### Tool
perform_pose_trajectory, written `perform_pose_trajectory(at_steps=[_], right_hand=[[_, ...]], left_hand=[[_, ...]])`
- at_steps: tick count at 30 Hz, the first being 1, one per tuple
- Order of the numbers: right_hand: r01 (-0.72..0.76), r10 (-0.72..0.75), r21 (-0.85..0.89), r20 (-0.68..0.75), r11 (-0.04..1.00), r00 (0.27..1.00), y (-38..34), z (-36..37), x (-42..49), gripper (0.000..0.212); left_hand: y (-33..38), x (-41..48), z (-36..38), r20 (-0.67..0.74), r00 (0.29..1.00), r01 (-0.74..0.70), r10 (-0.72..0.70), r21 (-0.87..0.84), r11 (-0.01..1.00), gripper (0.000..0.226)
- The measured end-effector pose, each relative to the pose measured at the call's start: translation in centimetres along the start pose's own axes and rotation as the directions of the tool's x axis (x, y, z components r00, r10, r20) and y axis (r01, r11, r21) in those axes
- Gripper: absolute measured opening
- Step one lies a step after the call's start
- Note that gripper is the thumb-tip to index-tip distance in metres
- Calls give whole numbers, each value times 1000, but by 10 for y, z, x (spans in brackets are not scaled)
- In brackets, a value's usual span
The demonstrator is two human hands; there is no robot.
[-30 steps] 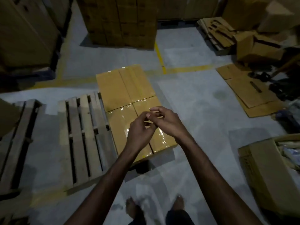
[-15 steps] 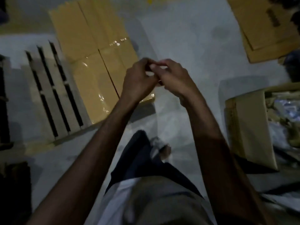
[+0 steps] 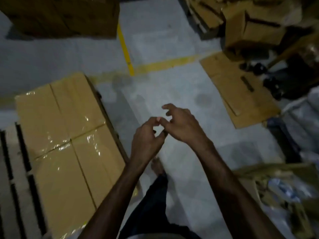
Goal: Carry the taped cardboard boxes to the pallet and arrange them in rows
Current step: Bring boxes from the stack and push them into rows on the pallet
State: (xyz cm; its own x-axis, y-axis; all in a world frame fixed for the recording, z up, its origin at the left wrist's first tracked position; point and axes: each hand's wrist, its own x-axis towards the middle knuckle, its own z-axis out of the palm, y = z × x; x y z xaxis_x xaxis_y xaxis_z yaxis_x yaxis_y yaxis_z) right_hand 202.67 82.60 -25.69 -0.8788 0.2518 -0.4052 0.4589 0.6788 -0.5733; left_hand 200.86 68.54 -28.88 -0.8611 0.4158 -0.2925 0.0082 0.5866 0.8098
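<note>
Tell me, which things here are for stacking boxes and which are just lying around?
For the job: shiny taped brown cardboard boxes; slatted wooden pallet.
Lying about: flattened brown cardboard sheet; stray brown cardboard box; yellow painted floor line.

left hand curled, touching splayed right hand

Taped boxes: 4, set 2 x 2: far-left box, far-right box, near-left box, near-right box; pallet: 1 in view, under them; hands: 2, left hand & right hand; bare foot: 1 seen; yellow floor lines: 2, long line & cross line; flat cardboard sheet: 1 for sure, poss. more, too dim; other cartons: 2, upper-right carton & lower-right carton w/ stuff inside; box stack upper left: 1, no. of boxes in it can't be told.
</note>
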Motion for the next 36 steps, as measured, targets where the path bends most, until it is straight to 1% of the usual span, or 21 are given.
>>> perform_pose_trajectory(at_steps=[2, 3, 7, 11, 16, 19, 21, 23, 26, 28, 31, 36], right_hand=[[53, -53, -20, 2, 998, 999, -23, -38, 51, 51], [80, -80, -17, -7, 997, 997, -36, -56, 76, 50], [183, -185, -35, -71, 983, 980, -83, -122, 176, 48], [281, -286, -63, -108, 958, 952, -123, -176, 282, 48], [396, -401, -68, -91, 916, 912, -171, -239, 432, 48], [434, -439, -81, -59, 897, 896, -208, -281, 519, 46], [486, -490, -88, -34, 870, 871, -241, -306, 573, 44], [549, -556, -116, -37, 828, 830, -278, -328, 625, 44], [623, -631, -143, -7, 769, 776, -336, -349, 689, 46], [646, -653, -145, -3, 750, 757, -374, -356, 730, 49], [691, -697, -127, 5, 711, 717, -431, -352, 791, 55], [721, -727, -129, -8, 681, 686, -531, -335, 895, 53]], left_hand=[[24, 55, -19, -47, 999, -7, 8, 8, 1000, 33], [37, 83, -30, -72, 997, -21, 22, 15, 1000, 32], [90, 190, -85, -210, 972, -82, 101, 97, 992, 36], [129, 297, -138, -350, 925, -89, 145, 172, 981, 35], [170, 439, -192, -442, 880, -65, 171, 244, 968, 43], [203, 519, -227, -511, 850, -1, 133, 249, 968, 45], [221, 567, -255, -564, 816, 19, 128, 247, 969, 45], [235, 613, -289, -623, 770, 27, 141, 253, 967, 43], [243, 668, -341, -681, 724, 73, 106, 228, 971, 43], [241, 704, -379, -706, 702, 90, 90, 213, 973, 44], [227, 756, -439, -728, 674, 63, 123, 222, 973, 47], [195, 850, -547, -718, 680, -9, 148, 194, 981, 48]])
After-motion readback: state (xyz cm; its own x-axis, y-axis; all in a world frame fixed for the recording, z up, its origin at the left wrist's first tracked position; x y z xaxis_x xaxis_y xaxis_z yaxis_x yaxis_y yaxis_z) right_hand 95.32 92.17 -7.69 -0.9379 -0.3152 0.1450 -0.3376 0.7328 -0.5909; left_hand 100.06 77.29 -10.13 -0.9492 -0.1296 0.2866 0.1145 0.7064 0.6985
